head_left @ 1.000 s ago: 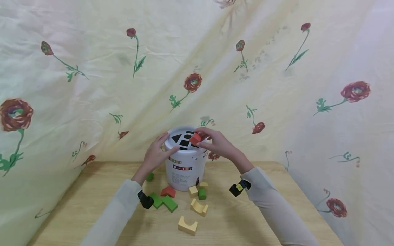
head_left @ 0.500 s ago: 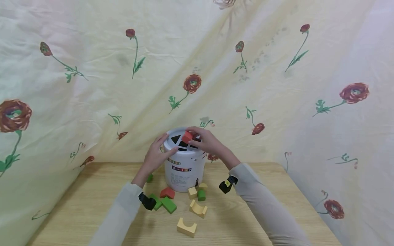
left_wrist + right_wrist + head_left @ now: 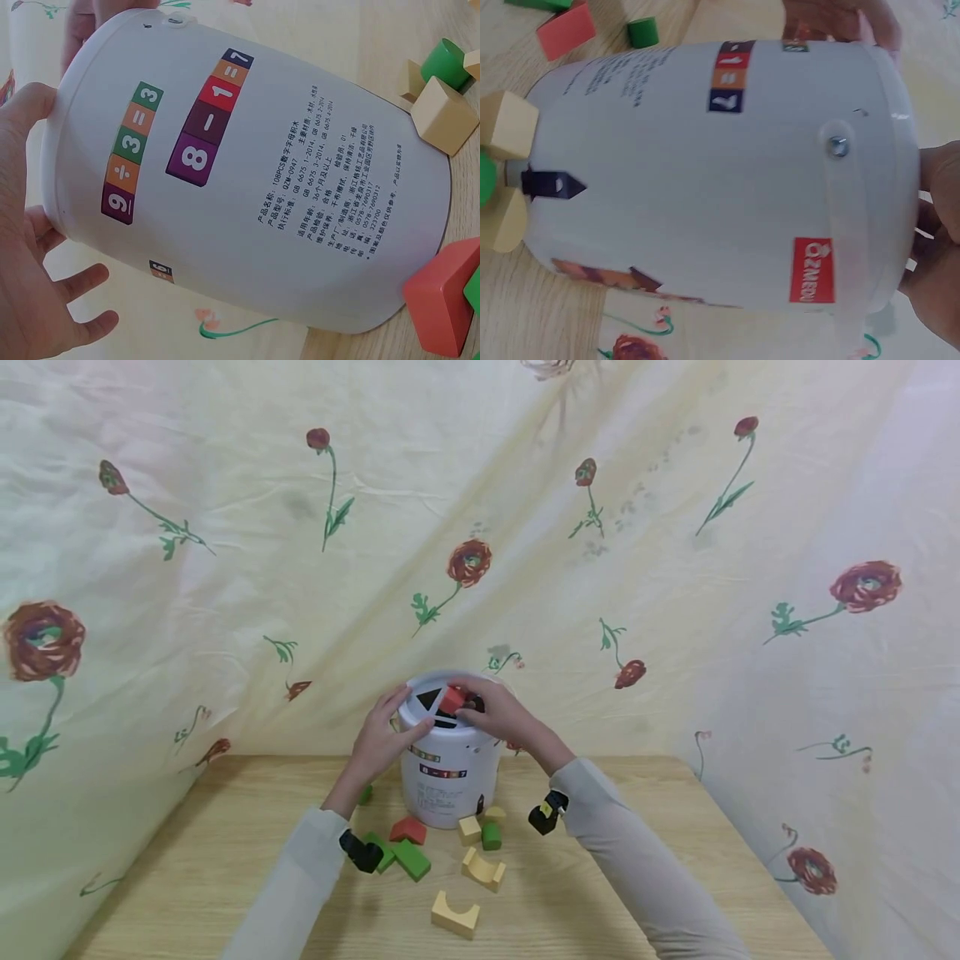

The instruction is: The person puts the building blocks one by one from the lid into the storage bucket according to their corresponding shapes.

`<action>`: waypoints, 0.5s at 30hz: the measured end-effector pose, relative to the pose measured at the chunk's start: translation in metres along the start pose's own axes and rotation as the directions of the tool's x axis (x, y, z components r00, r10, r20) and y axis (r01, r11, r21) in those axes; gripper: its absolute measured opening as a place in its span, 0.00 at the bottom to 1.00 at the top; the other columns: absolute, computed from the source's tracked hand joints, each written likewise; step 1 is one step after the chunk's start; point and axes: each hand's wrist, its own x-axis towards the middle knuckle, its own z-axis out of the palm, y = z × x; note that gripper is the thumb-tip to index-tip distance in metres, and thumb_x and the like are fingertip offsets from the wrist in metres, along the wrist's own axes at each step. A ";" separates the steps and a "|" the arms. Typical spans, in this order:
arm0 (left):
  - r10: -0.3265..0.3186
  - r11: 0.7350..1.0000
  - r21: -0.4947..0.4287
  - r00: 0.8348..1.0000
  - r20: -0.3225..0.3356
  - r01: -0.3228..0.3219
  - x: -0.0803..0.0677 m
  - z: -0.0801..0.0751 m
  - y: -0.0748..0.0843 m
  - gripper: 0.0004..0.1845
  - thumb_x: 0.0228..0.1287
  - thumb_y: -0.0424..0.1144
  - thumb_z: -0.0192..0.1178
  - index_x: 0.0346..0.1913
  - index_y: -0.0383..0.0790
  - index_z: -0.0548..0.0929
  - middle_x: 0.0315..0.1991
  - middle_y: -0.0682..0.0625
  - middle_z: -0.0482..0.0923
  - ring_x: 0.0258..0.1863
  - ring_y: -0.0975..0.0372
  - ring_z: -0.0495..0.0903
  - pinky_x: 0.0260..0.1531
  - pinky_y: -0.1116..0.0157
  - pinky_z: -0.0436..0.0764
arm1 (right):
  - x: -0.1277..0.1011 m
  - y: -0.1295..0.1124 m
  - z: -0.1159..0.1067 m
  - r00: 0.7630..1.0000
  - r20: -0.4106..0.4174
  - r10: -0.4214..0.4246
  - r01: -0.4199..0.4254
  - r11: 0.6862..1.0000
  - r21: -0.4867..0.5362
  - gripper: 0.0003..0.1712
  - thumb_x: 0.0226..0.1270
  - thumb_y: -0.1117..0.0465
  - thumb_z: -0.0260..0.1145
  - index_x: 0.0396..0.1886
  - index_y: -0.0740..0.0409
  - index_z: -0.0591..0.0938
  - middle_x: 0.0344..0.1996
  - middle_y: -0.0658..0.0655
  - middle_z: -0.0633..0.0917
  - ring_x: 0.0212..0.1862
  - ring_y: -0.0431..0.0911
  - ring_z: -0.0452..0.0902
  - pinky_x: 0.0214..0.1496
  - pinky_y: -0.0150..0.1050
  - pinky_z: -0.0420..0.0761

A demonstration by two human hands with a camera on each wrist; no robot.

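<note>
Over the last second the right hand (image 3: 498, 714) has carried the red block (image 3: 452, 698) leftward across the lid (image 3: 450, 703) of the white shape-sorter bucket (image 3: 448, 772) and lowered it, so it now sits low among the black cut-outs, beside the triangular hole, fingers curled round it. It looks to me as if the block is being fitted to a hole, not yet dropped through. The left hand (image 3: 378, 739) has not shifted: it rests against the bucket's left side near the rim, fingers only loosely bent, steadying rather than gripping. The head view alone shows the lid and the red block. The left wrist view gives the bucket's printed wall (image 3: 247, 187) with coloured number tiles, and a red block (image 3: 444, 295) and a cream cube (image 3: 442, 114) on the wooden table (image 3: 570, 893); the right wrist view shows a handle rivet (image 3: 838, 146) and a red logo label (image 3: 811, 270).
</note>
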 end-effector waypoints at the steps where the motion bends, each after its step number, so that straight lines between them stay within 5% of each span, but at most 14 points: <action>1: -0.001 1.000 -0.001 1.000 0.000 0.001 0.000 0.000 0.000 0.46 0.65 0.62 0.64 0.80 0.49 0.60 0.81 0.44 0.55 0.78 0.43 0.59 0.70 0.35 0.67 | 0.000 0.001 0.000 1.000 0.001 -0.001 0.001 1.000 -0.003 0.29 0.72 0.64 0.66 0.72 0.54 0.74 0.57 0.57 0.83 0.54 0.50 0.81 0.57 0.46 0.84; 15: -0.001 1.000 -0.006 1.000 0.002 0.001 0.000 -0.001 0.000 0.47 0.64 0.63 0.64 0.80 0.49 0.60 0.81 0.44 0.54 0.78 0.42 0.57 0.70 0.33 0.65 | 0.002 -0.002 0.005 1.000 0.006 -0.026 0.026 0.988 -0.154 0.30 0.71 0.65 0.67 0.72 0.57 0.74 0.61 0.59 0.83 0.55 0.50 0.81 0.57 0.46 0.83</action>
